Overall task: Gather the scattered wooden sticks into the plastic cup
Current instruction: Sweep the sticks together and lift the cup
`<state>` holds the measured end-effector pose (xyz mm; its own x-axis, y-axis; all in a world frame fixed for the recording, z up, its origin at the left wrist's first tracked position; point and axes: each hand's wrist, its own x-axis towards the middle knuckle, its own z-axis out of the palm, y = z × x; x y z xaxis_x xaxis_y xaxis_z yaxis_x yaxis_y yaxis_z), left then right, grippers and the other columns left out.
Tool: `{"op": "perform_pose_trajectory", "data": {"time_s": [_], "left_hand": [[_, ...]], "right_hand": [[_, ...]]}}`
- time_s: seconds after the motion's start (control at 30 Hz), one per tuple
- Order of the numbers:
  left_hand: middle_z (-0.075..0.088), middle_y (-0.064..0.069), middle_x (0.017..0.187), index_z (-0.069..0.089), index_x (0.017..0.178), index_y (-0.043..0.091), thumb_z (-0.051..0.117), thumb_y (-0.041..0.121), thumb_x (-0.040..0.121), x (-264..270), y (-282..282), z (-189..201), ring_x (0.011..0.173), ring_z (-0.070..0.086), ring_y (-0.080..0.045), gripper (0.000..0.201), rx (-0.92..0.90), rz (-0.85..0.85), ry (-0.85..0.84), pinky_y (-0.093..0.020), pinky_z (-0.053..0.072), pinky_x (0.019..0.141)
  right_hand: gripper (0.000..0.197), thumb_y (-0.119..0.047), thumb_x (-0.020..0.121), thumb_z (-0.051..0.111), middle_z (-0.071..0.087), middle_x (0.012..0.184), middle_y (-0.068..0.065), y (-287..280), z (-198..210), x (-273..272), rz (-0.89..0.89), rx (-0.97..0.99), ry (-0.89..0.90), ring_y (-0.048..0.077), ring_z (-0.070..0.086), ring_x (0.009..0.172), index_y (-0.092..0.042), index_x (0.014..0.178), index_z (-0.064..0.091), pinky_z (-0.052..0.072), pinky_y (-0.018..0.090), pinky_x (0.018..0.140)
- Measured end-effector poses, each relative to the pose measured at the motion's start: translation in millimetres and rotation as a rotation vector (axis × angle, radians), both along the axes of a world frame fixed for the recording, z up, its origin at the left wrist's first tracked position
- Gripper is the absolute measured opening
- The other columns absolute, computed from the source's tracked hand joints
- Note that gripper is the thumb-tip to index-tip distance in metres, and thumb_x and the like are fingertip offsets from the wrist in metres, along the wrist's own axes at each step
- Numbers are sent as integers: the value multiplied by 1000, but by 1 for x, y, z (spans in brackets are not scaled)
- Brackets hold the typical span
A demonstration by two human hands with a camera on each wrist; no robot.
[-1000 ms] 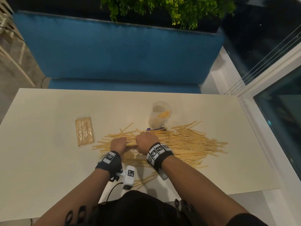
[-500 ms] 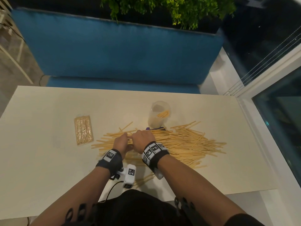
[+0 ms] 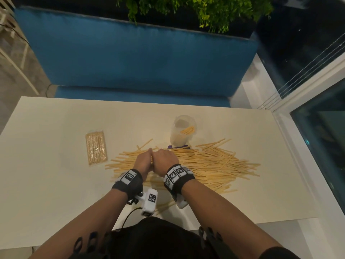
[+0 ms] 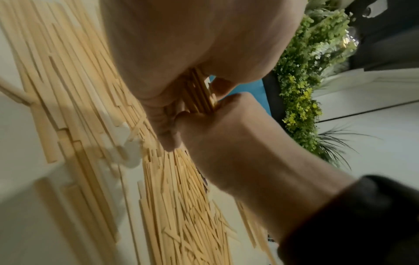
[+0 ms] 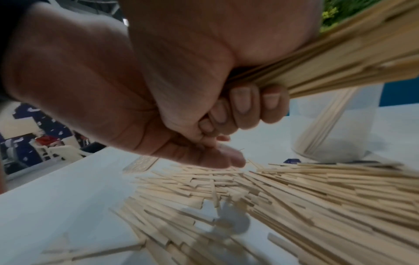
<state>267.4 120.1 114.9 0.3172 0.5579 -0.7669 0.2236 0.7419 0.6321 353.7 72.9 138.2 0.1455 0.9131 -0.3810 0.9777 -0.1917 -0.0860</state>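
Note:
A wide pile of pale wooden sticks lies across the middle of the white table. Behind it stands a clear plastic cup with a few sticks leaning inside. My left hand and right hand are pressed side by side over the pile's left part. In the right wrist view the right hand's fingers curl round a thick bundle of sticks, held above the pile with the cup beyond. In the left wrist view the same bundle runs through my left hand.
A clear packet of sticks lies flat to the left of the pile. Something small and purple sits at the cup's base. A blue bench and plants stand beyond the table's far edge; a window frame runs along the right.
Both hands have drawn closer together and shifted a little away from me, toward the cup. The sticks under them are now bunched into one bundle.

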Motion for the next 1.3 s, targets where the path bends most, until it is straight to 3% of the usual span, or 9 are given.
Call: {"op": "perform_pose_trajectory", "data": {"time_s": [0.17, 0.3, 0.4, 0.47, 0.57, 0.7, 0.87, 1.03, 1.3], "left_hand": [[70, -16, 103, 48, 133, 7, 39, 67, 99, -15, 13, 1, 83, 69, -26, 70, -192, 213, -323, -40, 53, 71], [66, -24, 125, 50, 136, -1, 31, 58, 105, -10, 5, -3, 119, 63, -39, 69, -278, 97, -258, -49, 50, 101], [65, -23, 127, 53, 134, -2, 36, 47, 106, 3, -7, 5, 122, 61, -40, 59, -426, 21, -243, -51, 49, 103], [68, -28, 118, 55, 128, -5, 35, 40, 107, 10, -12, 15, 104, 69, -41, 53, -524, 22, -346, -48, 59, 87], [64, -24, 71, 58, 99, -6, 25, 24, 108, 18, -17, 31, 54, 65, -32, 45, -602, 43, -489, -36, 59, 52], [69, -28, 89, 66, 96, -14, 25, 11, 104, 19, -13, 33, 74, 74, -38, 49, -623, 64, -536, -53, 62, 75], [67, -24, 88, 63, 97, -10, 27, 8, 103, 23, -4, 35, 79, 72, -33, 41, -633, 90, -478, -47, 63, 70], [63, -18, 106, 60, 114, -1, 35, 15, 100, 16, 0, 26, 101, 61, -30, 33, -637, -44, -456, -44, 53, 95], [67, -16, 96, 68, 106, 2, 49, 20, 90, 13, 0, 33, 90, 59, -30, 30, -595, -90, -555, -40, 60, 69]], "right_hand": [[22, -19, 91, 57, 70, 82, 14, 4, 12, 22, -231, 163, 332, 29, 67, 75, -4, 82, 69, 56, 39, 70], [41, -23, 98, 64, 43, 51, 6, 0, 37, 36, -709, 615, 953, 16, 36, 44, -9, 60, 54, 33, 28, 46], [43, -23, 102, 61, 32, 51, 5, -2, 59, 39, -870, 789, 1276, 16, 27, 42, -11, 62, 50, 24, 26, 44], [49, -20, 102, 60, 31, 49, 3, -1, 65, 39, -938, 853, 1400, 15, 25, 43, -20, 56, 45, 21, 29, 44], [51, -21, 102, 62, 34, 45, 1, -3, 63, 37, -971, 903, 1416, 16, 28, 41, -23, 54, 44, 27, 29, 45], [49, -26, 102, 63, 34, 47, 4, -8, 60, 32, -953, 921, 1394, 18, 32, 43, -19, 58, 45, 31, 29, 46], [47, -31, 100, 67, 40, 51, 8, -11, 59, 20, -912, 874, 1334, 20, 36, 44, -21, 58, 49, 36, 29, 47], [37, -29, 95, 74, 44, 50, 7, -11, 58, 21, -882, 809, 1309, 20, 39, 44, -10, 71, 54, 39, 27, 49], [43, -29, 95, 74, 54, 53, 12, -12, 59, 20, -857, 799, 1296, 23, 50, 46, -6, 63, 57, 50, 30, 54]]}}
